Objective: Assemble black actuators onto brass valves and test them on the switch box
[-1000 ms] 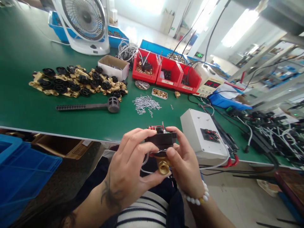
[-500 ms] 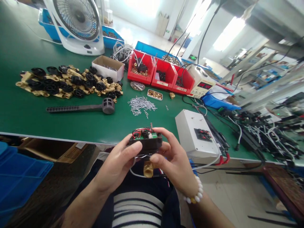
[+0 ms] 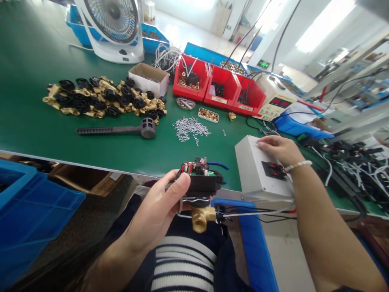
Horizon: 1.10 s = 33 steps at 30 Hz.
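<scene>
My left hand (image 3: pixel 159 207) is closed on a black actuator housing (image 3: pixel 202 182), open at the top with a green board and red wires showing. A brass valve body (image 3: pixel 201 217) hangs below the housing. My right hand (image 3: pixel 281 150) reaches over a light grey box (image 3: pixel 251 162), its bent fingertips at the top of the box near a small switch. What those fingertips pinch, if anything, is too small to tell. Black and red terminals (image 3: pixel 273 170) on the box sit beside my right wrist.
Silver clips (image 3: pixel 190 129) lie on the green table (image 3: pixel 118 156). Behind them are a small tray of brass parts (image 3: pixel 208 115) and red bins (image 3: pixel 219 91). Brass valves (image 3: pixel 106 99), a grey wrench (image 3: pixel 121 129) and a fan (image 3: pixel 117 54) stand left. Cables (image 3: pixel 358 162) crowd the right.
My right hand has let go of the housing and moved right to the grey box. My left hand still holds the housing. The view has shifted, and a blue wire end now shows behind the housing.
</scene>
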{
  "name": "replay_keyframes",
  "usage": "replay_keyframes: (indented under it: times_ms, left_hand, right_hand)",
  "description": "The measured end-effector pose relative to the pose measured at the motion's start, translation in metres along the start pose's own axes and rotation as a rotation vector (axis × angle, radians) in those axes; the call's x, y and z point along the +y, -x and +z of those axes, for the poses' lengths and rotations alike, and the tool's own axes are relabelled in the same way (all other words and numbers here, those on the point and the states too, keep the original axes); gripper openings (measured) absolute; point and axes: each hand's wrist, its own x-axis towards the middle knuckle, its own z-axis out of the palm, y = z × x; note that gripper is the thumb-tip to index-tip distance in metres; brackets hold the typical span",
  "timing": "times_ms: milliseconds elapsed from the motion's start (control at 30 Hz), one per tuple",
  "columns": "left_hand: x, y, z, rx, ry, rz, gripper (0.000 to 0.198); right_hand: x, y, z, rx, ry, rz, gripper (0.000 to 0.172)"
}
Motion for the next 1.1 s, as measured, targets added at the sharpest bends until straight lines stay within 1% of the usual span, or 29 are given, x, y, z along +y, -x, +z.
replay_keyframes:
  times_ms: [100,233,367,500,667,867,967,1100]
  left_hand:
    - [0.000,0.003,0.002,-0.009,0.010,-0.005,0.041]
    - [0.001,0.004,0.005,0.012,0.034,-0.016,0.041]
    - [0.000,0.006,0.006,0.000,0.036,-0.031,0.045]
    - [-0.001,0.006,0.007,-0.002,0.032,-0.031,0.044]
    - [0.000,0.006,0.006,-0.001,-0.003,-0.022,0.044]
    - [0.004,0.012,0.012,0.066,-0.209,0.041,0.059]
    - [0.008,0.016,0.017,0.068,-0.278,0.036,0.054]
    - [0.011,0.019,0.020,0.059,-0.284,0.038,0.048]
  right_hand:
    - [-0.004,0.004,0.006,0.034,-0.018,0.017,0.014]
    - [-0.007,0.007,0.009,0.068,-0.045,-0.006,0.011]
    - [-0.005,0.009,0.010,0.092,-0.067,-0.030,0.016]
    - [-0.002,0.007,0.011,0.097,-0.087,-0.043,0.022]
    - [0.003,0.004,0.011,0.109,-0.083,-0.054,0.019]
    - [0.006,0.003,0.008,0.117,-0.039,-0.048,0.027]
    - [0.004,0.005,0.007,0.105,-0.027,-0.046,0.030]
    - [0.002,0.007,0.007,0.100,-0.028,-0.055,0.036]
